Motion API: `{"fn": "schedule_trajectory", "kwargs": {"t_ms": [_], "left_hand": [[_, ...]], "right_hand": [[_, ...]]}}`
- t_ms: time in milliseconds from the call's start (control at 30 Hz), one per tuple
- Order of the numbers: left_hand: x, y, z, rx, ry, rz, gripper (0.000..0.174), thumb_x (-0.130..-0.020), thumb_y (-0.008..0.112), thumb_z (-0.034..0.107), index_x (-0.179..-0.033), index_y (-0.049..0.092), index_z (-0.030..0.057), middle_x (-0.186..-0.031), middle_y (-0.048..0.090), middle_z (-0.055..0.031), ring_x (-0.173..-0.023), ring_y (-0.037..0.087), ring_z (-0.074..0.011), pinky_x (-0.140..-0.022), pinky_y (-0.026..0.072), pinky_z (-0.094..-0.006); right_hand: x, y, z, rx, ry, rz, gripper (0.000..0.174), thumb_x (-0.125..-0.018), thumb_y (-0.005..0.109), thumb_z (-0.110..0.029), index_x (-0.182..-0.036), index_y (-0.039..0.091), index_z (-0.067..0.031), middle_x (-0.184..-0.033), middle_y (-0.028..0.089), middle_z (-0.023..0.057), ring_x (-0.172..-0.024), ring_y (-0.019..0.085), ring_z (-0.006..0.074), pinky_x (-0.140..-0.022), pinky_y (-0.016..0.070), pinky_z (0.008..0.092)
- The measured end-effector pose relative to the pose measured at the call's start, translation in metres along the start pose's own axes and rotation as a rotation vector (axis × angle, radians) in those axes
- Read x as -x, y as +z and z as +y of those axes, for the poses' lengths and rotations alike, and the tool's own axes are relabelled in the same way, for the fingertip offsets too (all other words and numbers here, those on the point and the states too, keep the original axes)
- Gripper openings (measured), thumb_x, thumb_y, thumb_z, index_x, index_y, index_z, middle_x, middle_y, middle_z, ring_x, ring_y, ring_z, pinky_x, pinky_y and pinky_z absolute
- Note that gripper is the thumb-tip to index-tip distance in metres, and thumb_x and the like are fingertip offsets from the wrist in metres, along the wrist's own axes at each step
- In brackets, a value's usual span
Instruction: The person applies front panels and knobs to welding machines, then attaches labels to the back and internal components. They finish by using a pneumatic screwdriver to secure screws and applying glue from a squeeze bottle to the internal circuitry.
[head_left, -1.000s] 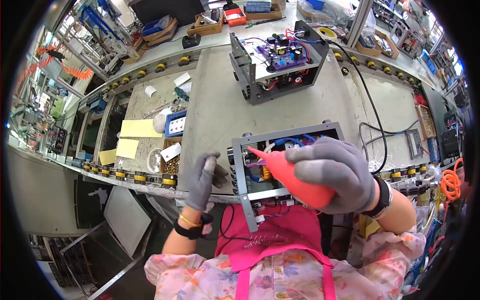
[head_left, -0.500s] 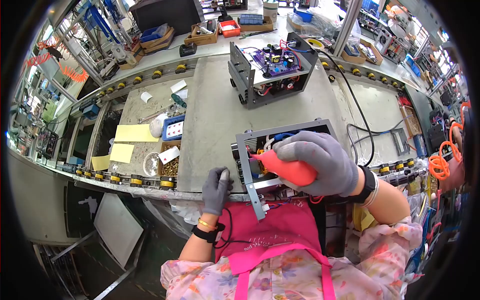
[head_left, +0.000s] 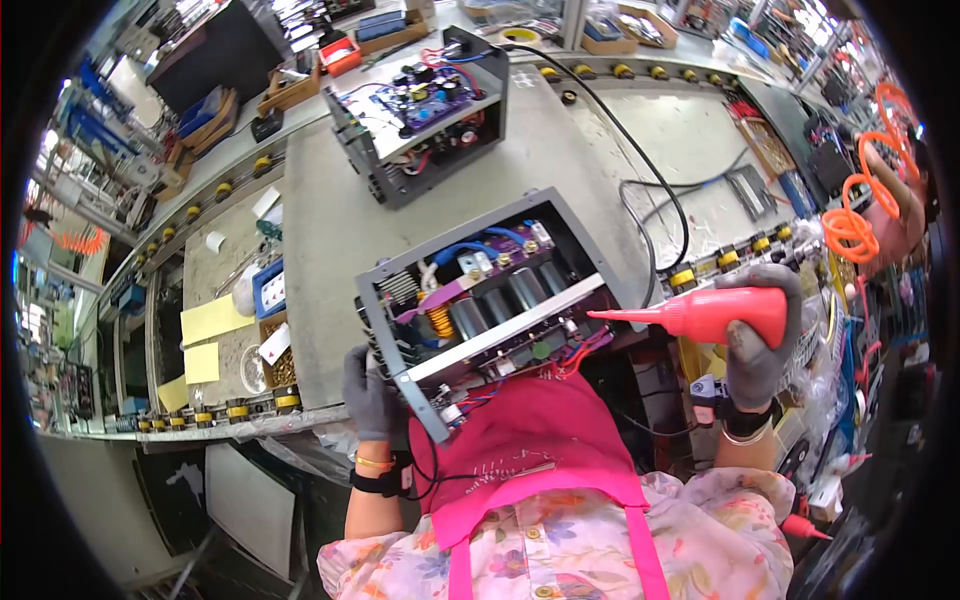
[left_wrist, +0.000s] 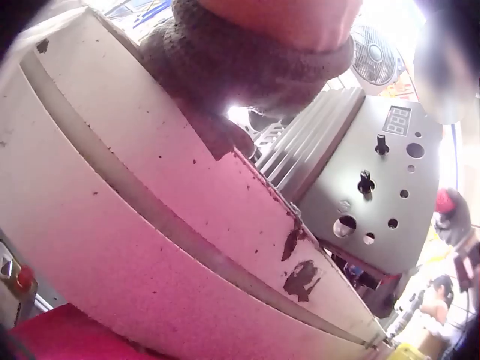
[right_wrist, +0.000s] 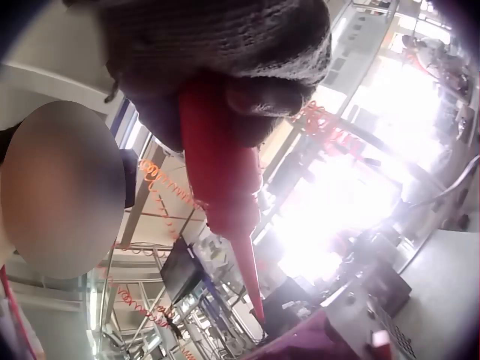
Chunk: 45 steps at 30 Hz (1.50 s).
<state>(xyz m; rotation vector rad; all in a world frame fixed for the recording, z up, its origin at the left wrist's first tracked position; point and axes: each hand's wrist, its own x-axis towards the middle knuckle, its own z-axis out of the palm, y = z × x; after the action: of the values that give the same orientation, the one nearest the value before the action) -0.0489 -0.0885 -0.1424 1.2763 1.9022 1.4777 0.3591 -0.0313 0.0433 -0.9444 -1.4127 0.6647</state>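
- Right hand (head_left: 757,350), fingers wrapped round the red blower (head_left: 720,312), has drawn back; the open chassis (head_left: 470,300) now sits beyond its nozzle, so dusting looks paused.
- Left hand (head_left: 368,392) now clasps the chassis corner.

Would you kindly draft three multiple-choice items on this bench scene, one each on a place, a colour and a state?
1. Where is the blower in the right hand relative to the nearer chassis?
A) to its right
B) inside it
C) to its left

2. What colour is the blower?
A) blue
B) red
C) green

3. What is the left hand doing?
A) lying flat on paper
B) holding a screwdriver
C) gripping the nearer chassis

Answers:
1 A, the bulb sits beyond the chassis's right edge.
2 B, bulb and nozzle are both red.
3 C, gloved fingers curl round its near-left corner.
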Motion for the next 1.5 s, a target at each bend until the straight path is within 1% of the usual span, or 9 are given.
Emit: {"fn": "schedule_trajectory", "kwargs": {"t_ms": [67, 133, 233, 400, 767, 1000, 1133, 1333, 1500], "left_hand": [[0.003, -0.006, -0.035, -0.04, -0.06, 0.009, 0.028, -0.091, 0.046, 0.011, -0.113, 0.054, -0.0042, -0.105, 0.062, -0.0142, -0.099, 0.059, -0.0214, -0.089, 0.0453, -0.033], [0.002, -0.001, 0.011, 0.095, -0.154, -0.026, 0.029, -0.088, 0.047, 0.005, -0.115, 0.053, -0.0034, -0.106, 0.062, -0.0131, -0.098, 0.059, -0.0204, -0.088, 0.0455, -0.0321], [0.004, -0.007, -0.071, 0.165, -0.171, 0.117, 0.027, -0.086, 0.048, 0.001, -0.111, 0.054, -0.0013, -0.102, 0.063, -0.0093, -0.09, 0.059, -0.0167, -0.082, 0.0472, -0.0301], [0.002, -0.008, -0.03, 0.038, -0.138, -0.072, 0.03, -0.085, 0.049, 0.002, -0.115, 0.055, -0.0002, -0.1, 0.064, -0.0095, -0.088, 0.061, -0.0169, -0.078, 0.05, -0.0303], [-0.001, -0.004, -0.027, 0.08, -0.094, -0.011, 0.031, -0.087, 0.05, 0.009, -0.116, 0.055, -0.0006, -0.099, 0.065, -0.0115, -0.086, 0.062, -0.0178, -0.076, 0.0508, -0.0316], [0.0, -0.003, -0.017, -0.073, -0.002, -0.01, 0.034, -0.083, 0.053, 0.008, -0.115, 0.054, -0.0011, -0.096, 0.065, -0.0116, -0.083, 0.062, -0.0175, -0.073, 0.0502, -0.0311], [0.001, -0.001, -0.002, 0.0, -0.115, -0.043, 0.029, -0.081, 0.053, 0.006, -0.109, 0.055, 0.001, -0.089, 0.065, -0.0083, -0.078, 0.062, -0.0168, -0.069, 0.0493, -0.0305], [0.0, 0.003, 0.006, -0.132, -0.02, -0.027, 0.025, -0.081, 0.054, 0.004, -0.106, 0.056, 0.0007, -0.088, 0.065, -0.0079, -0.078, 0.06, -0.0156, -0.07, 0.0482, -0.0299], [0.001, 0.005, 0.008, 0.006, -0.062, -0.047, 0.023, -0.082, 0.054, 0.001, -0.105, 0.056, 0.0004, -0.089, 0.065, -0.0078, -0.079, 0.059, -0.0145, -0.071, 0.0474, -0.0288]], "right_hand": [[0.009, 0.0, 0.009, -0.009, 0.052, 0.012, 0.048, -0.067, 0.069, -0.006, -0.11, 0.05, -0.0022, -0.099, 0.057, 0.0101, -0.091, 0.062, 0.0212, -0.082, 0.0519, 0.0344], [0.014, 0.002, 0.015, -0.033, 0.063, 0.006, 0.046, -0.067, 0.067, -0.004, -0.11, 0.05, -0.002, -0.1, 0.056, 0.0098, -0.091, 0.062, 0.0207, -0.082, 0.0523, 0.0352], [0.014, 0.002, 0.029, -0.111, 0.045, 0.001, 0.047, -0.068, 0.07, -0.005, -0.11, 0.049, -0.0019, -0.1, 0.058, 0.0107, -0.091, 0.062, 0.021, -0.082, 0.0527, 0.0349], [0.016, 0.005, 0.038, -0.179, 0.031, -0.035, 0.05, -0.07, 0.074, -0.007, -0.113, 0.048, -0.0016, -0.1, 0.06, 0.0131, -0.093, 0.063, 0.0221, -0.081, 0.0533, 0.0356], [0.021, 0.007, 0.038, -0.01, -0.117, -0.077, 0.048, -0.07, 0.077, -0.011, -0.108, 0.05, -0.0006, -0.1, 0.056, 0.0096, -0.089, 0.065, 0.0236, -0.077, 0.0554, 0.036], [0.026, 0.0, 0.029, -0.248, 0.061, 0.024, 0.057, -0.071, 0.08, -0.018, -0.112, 0.045, -0.0022, -0.097, 0.055, 0.0103, -0.092, 0.063, 0.0235, -0.08, 0.0542, 0.0376], [0.035, 0.026, 0.01, -0.295, -0.106, -0.015, 0.054, -0.071, 0.083, -0.019, -0.108, 0.047, -0.0024, -0.096, 0.057, 0.0121, -0.08, 0.061, 0.0198, -0.073, 0.056, 0.0338], [0.04, 0.054, 0.018, -0.036, -0.337, -0.312, 0.055, -0.061, 0.085, -0.015, -0.105, 0.054, -0.0065, -0.088, 0.066, 0.0133, -0.063, 0.062, 0.0215, -0.054, 0.051, 0.031], [0.033, 0.069, 0.02, 0.052, -0.434, -0.393, 0.056, -0.06, 0.084, -0.012, -0.108, 0.054, -0.0067, -0.092, 0.068, 0.0129, -0.061, 0.062, 0.0215, -0.052, 0.0492, 0.0298]]}}
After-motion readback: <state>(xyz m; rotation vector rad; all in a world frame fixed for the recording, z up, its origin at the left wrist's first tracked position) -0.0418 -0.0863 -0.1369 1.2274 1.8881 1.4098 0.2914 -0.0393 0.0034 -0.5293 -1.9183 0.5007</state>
